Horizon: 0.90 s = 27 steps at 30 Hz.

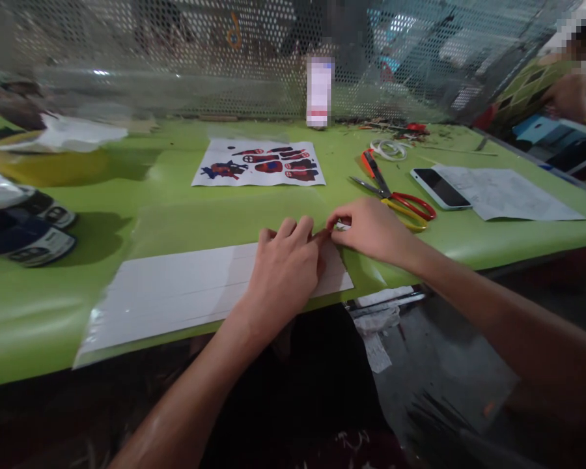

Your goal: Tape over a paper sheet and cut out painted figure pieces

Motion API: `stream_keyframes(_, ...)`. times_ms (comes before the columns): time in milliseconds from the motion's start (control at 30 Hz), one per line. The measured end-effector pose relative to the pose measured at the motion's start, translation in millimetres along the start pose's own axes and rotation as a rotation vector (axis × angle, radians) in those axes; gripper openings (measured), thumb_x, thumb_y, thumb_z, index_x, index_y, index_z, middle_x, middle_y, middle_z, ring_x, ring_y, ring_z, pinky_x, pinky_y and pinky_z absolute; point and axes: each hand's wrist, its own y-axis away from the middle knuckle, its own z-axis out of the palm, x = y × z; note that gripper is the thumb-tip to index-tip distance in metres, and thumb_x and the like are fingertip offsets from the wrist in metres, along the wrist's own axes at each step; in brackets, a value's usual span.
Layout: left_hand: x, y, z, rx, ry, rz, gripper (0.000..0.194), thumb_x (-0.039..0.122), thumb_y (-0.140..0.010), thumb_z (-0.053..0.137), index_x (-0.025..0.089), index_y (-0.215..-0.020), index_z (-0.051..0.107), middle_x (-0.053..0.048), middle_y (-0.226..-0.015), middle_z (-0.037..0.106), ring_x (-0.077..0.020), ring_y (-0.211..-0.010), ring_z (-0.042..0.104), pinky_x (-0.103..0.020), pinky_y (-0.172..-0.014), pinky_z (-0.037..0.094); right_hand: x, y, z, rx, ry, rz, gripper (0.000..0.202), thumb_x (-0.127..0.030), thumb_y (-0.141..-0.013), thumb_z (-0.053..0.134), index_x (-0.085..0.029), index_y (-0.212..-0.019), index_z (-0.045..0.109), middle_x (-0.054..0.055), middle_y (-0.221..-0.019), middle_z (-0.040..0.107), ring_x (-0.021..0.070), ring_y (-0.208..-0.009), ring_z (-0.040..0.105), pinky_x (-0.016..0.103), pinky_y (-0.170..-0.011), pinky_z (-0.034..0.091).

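A long strip of white paper with faint lines lies along the table's front edge. A sheet of clear plastic film spreads around and behind it. My left hand rests on the strip's right part, fingers bent and apart, index finger reaching toward my other hand. Just beyond the strip's right end, my right hand pinches thumb to index finger; a small whitish bit shows there, too small to name. Right behind that hand lie scissors with red and yellow handles, and an orange-handled cutter.
On the green table lies a printed picture sheet. To the right are a phone, white paper and a coiled white cord. Left stand bottles and a yellow basin. Another phone leans against the perforated panel.
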Motion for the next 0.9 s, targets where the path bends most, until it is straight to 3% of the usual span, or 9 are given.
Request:
stream_keyframes(200, -1, -2, 0.3, 0.007, -0.013, 0.027, 0.033, 0.013, -0.097, 0.045, 0.022, -0.123, 0.063, -0.008, -0.113, 0.063, -0.0280, -0.104, 0.055, -0.044, -0.077, 0.042, 14, 12, 10, 0.066, -0.116, -0.089, 0.021, -0.025, -0.083, 0.066, -0.020, -0.096, 0.082, 0.006, -0.078, 0.077, 0.0202, -0.068, 0.065, 0.030, -0.061, 0.041)
stream_keyframes(400, 1, -2, -1.7, -0.025, -0.049, 0.058, 0.025, 0.014, -0.097, 0.045, 0.018, -0.112, 0.064, -0.009, -0.113, 0.062, -0.0276, -0.103, 0.055, -0.043, -0.071, 0.044, 32, 13, 17, 0.066, -0.262, -0.258, 0.021, -0.024, -0.089, 0.064, -0.017, -0.102, 0.079, 0.008, -0.093, 0.079, 0.0206, -0.080, 0.069, 0.030, -0.071, 0.048)
stream_keyframes(667, 5, -2, 5.0, -0.027, -0.107, 0.062, 0.027, 0.009, -0.095, 0.046, 0.017, -0.116, 0.061, -0.009, -0.109, 0.060, -0.0269, -0.100, 0.053, -0.040, -0.062, 0.043, 57, 0, 24, 0.159, -0.317, -0.623, 0.020, -0.025, -0.095, 0.061, -0.015, -0.095, 0.078, 0.006, -0.079, 0.074, 0.0180, -0.071, 0.065, 0.029, -0.065, 0.048)
stream_keyframes(900, 7, -1, 3.4, -0.035, -0.116, 0.043, 0.030, 0.011, -0.098, 0.045, 0.018, -0.122, 0.061, -0.008, -0.111, 0.061, -0.0265, -0.100, 0.054, -0.040, -0.059, 0.040, 69, 0, 24, 0.138, -0.370, -0.689, 0.018, -0.024, -0.097, 0.062, -0.017, -0.101, 0.078, 0.006, -0.085, 0.076, 0.0175, -0.076, 0.069, 0.030, -0.070, 0.053)
